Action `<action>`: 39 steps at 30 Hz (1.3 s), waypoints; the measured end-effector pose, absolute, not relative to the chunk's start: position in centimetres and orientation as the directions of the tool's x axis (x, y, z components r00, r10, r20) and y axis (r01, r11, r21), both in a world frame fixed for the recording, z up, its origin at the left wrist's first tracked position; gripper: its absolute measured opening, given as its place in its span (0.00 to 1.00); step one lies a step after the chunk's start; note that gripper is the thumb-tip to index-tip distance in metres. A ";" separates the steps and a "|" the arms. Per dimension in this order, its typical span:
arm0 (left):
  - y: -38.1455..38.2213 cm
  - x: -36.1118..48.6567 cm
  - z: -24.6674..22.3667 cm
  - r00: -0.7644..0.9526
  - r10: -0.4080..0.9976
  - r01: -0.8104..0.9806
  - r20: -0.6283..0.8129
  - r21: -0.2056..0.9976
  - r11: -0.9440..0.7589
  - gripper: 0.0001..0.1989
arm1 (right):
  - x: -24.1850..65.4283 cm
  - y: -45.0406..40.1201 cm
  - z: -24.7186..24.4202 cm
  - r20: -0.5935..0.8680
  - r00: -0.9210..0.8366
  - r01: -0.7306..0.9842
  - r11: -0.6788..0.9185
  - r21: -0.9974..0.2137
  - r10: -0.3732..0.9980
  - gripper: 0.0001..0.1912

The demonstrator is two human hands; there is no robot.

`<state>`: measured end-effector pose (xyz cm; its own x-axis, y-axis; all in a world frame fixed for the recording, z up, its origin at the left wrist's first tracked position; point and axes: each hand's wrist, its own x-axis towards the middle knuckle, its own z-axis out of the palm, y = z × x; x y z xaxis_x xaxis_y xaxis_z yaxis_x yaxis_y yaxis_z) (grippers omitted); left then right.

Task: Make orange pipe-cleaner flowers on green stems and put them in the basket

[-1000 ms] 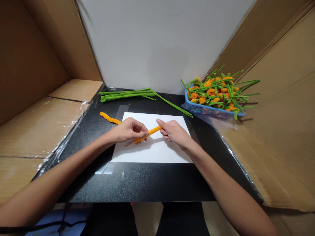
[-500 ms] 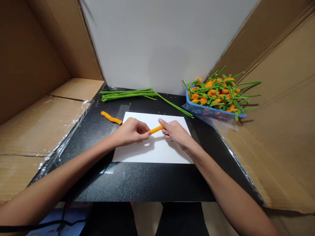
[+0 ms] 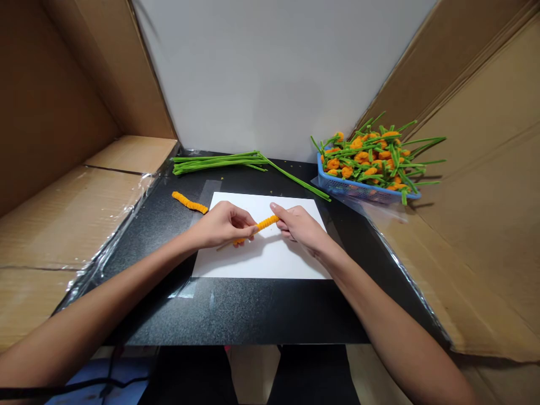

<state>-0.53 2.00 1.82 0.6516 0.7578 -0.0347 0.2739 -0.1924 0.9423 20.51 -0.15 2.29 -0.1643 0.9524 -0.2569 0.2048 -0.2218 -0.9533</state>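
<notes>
Above a white sheet (image 3: 261, 261), an orange coiled fuzzy strip (image 3: 267, 223) is held between both hands. My left hand (image 3: 230, 225) pinches it near the middle, and a thin stick-like end shows below the fingers at the left. My right hand (image 3: 297, 225) grips the other end, thumb on top. Another orange coiled piece (image 3: 189, 202) lies on the black table beside the sheet, left of my left hand. What the palms cover is hidden.
Green fuzzy stems (image 3: 215, 162) lie behind the sheet, one reaching right. A blue basket (image 3: 363, 191) full of orange and green pieces stands at the back right. Cardboard panels (image 3: 63, 208) border both sides of the black table (image 3: 261, 315).
More of the orange strip and a thin end now show below my left fingers. My right hand has hardly moved. The view has shifted slightly.
</notes>
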 end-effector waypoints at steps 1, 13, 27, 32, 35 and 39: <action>1.9 -0.5 1.8 0.643 0.765 0.283 -0.040 0.940 -0.189 0.09 | 20.5 -0.1 2.2 -0.258 -0.165 0.207 -0.223 -0.953 0.952 0.29; 1.1 0.3 1.6 0.475 0.848 0.442 0.236 0.769 -0.462 0.08 | 20.5 0.2 2.2 -0.220 -0.144 0.147 -0.199 -0.969 0.965 0.32; 0.2 0.4 1.8 0.363 0.705 0.422 0.609 0.568 -0.707 0.05 | 20.3 0.0 2.3 0.002 -0.088 0.088 0.009 -0.996 0.996 0.34; 0.2 0.4 1.8 0.349 0.708 0.438 0.614 0.561 -0.702 0.06 | 20.3 0.1 2.1 0.025 -0.091 0.087 0.033 -0.996 0.996 0.34; 0.3 0.6 1.5 0.341 0.665 0.500 0.665 0.471 -0.727 0.05 | 20.3 0.1 2.0 -0.003 -0.096 0.062 0.003 -0.998 0.995 0.34; 0.5 0.8 1.2 0.350 0.584 0.542 0.732 0.350 -0.764 0.04 | 20.0 0.0 2.1 -0.042 -0.077 0.011 -0.041 -0.999 0.996 0.33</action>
